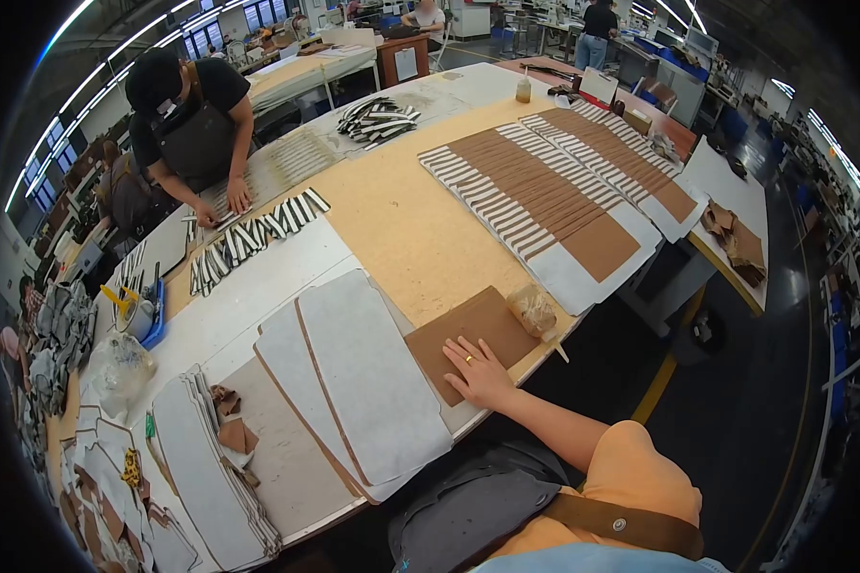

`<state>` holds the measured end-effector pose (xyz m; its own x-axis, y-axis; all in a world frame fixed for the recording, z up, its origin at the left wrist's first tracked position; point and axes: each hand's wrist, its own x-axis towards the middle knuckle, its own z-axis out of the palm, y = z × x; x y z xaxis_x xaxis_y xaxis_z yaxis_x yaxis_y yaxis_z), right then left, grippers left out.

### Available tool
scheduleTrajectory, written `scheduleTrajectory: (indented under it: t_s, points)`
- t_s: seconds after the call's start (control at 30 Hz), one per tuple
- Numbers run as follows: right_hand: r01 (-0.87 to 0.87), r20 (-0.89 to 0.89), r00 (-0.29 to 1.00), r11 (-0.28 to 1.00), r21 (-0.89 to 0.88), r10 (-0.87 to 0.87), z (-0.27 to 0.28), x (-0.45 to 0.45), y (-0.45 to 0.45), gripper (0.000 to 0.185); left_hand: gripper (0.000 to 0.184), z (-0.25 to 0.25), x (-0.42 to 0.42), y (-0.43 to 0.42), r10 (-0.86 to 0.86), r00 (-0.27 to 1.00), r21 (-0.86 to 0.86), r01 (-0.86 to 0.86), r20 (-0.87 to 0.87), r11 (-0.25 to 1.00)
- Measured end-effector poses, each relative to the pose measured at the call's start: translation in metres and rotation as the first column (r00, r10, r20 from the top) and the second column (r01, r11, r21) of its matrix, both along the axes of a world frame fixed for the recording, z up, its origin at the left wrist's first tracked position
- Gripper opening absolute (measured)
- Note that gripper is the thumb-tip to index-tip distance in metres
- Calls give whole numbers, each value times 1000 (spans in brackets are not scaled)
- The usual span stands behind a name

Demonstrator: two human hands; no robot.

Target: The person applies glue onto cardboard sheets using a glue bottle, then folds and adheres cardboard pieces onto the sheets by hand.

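Note:
My right hand (480, 372), with a ring on one finger, lies flat and palm down on a brown rectangular sheet (468, 327) at the near table edge. Its fingers are spread and nothing is in them. Just beyond the sheet's right corner is a squeeze bottle (533, 313) holding something yellowish, its nozzle pointing over the edge. Left of the sheet lie large overlapping grey-white panels (354, 368) with brown edges. My left hand is out of view.
Striped brown-and-white layered panels (545, 191) cover the table's far right. Across the table a co-worker (196, 134) handles black-and-white strips (258, 234). Stacked pale panels (201, 458), brown scraps (237, 436) and a plastic bag (119, 368) lie at the left.

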<state>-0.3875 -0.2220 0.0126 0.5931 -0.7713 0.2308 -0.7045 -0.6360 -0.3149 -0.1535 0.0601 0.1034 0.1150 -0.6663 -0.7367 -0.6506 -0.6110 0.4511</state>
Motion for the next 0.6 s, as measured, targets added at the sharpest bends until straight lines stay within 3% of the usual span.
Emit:
scheduleTrajectory:
  t_s: [0.6]
  points:
    - [17, 17, 1000, 1000, -26, -16, -2, 0, 1, 51, 23, -1, 3, 7, -19, 1000, 35, 19, -1, 999]
